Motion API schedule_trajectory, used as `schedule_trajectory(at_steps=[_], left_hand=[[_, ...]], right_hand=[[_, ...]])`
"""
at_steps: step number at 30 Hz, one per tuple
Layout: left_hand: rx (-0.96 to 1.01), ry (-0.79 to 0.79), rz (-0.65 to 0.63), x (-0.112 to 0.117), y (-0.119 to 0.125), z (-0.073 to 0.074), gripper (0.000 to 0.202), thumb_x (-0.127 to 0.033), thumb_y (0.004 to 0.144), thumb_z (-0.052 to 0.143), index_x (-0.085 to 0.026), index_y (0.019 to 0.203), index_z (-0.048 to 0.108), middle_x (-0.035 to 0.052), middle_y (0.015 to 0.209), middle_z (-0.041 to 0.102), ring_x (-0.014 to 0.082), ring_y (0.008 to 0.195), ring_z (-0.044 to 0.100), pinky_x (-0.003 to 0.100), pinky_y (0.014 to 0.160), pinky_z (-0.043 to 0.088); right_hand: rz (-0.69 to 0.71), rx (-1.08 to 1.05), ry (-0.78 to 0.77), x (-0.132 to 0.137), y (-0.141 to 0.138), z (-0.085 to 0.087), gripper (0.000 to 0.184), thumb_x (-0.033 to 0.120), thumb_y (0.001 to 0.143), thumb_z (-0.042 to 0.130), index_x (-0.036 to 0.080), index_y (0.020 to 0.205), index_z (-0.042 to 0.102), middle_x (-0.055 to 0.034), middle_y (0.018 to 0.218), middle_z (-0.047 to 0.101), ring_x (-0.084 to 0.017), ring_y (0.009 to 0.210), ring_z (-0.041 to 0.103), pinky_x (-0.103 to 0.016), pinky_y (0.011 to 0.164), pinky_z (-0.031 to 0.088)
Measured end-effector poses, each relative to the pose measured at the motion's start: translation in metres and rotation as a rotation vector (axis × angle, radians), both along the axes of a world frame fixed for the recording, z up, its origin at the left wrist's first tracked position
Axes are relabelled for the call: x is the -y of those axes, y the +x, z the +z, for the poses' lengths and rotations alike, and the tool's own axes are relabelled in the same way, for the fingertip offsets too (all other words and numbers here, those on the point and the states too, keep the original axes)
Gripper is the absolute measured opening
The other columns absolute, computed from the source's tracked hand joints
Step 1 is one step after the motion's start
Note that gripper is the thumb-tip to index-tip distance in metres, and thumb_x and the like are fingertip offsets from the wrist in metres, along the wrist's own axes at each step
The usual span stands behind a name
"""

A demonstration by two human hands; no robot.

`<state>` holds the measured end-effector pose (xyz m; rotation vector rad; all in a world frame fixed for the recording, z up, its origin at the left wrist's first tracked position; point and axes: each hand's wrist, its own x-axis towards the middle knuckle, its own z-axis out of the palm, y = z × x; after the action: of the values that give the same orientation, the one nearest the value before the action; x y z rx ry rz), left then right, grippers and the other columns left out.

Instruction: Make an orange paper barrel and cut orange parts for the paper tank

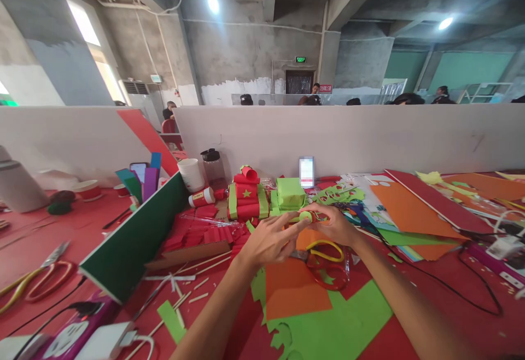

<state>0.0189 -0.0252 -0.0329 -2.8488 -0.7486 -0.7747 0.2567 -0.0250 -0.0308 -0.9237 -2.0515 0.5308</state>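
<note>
Between my hands is a small paper piece [305, 216] with a round light-green face and a bit of red at its side. My right hand [334, 224] pinches it from the right. From the left, the fingers of my left hand [270, 239] close on its near edge. Just below lie scissors [326, 251] with yellow and red handles, on an orange paper sheet [297, 289] over a cut green sheet [332, 327]. Beyond my hands stands a red and green paper model [247, 195] with a star, beside a green paper block [290, 193].
At left, a green board [135, 239] stands upright beside a carton [188, 256] of red paper pieces. A bottle [213, 168] and stacked paper cups [191, 175] stand behind. Coloured sheets [414, 212] and a black cable [443, 272] lie at right. A white partition [348, 135] borders the table.
</note>
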Motion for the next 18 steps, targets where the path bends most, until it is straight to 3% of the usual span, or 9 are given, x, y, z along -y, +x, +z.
schedule_trajectory(at_steps=[13, 18], left_hand=[[0.013, 0.028, 0.007, 0.0001, 0.0005, -0.0019, 0.052, -0.019, 0.091, 0.04, -0.031, 0.142, 0.04, 0.0074, 0.139, 0.053, 0.0216, 0.108, 0.063, 0.031, 0.08, 0.055], [0.091, 0.05, -0.026, -0.0014, 0.0006, -0.0038, 0.046, -0.021, 0.093, 0.039, -0.023, 0.139, 0.037, 0.009, 0.134, 0.056, 0.0208, 0.11, 0.062, 0.031, 0.08, 0.055]], right_hand=[[0.007, 0.014, 0.008, 0.0017, 0.0001, 0.0035, 0.031, 0.035, 0.085, 0.068, 0.023, 0.113, 0.067, -0.0069, 0.114, 0.071, -0.025, 0.107, 0.065, -0.038, 0.093, 0.051], [0.008, -0.007, -0.019, 0.0016, 0.0011, 0.0032, 0.032, 0.036, 0.084, 0.07, 0.024, 0.113, 0.067, -0.0068, 0.116, 0.07, -0.026, 0.11, 0.064, -0.037, 0.093, 0.05]])
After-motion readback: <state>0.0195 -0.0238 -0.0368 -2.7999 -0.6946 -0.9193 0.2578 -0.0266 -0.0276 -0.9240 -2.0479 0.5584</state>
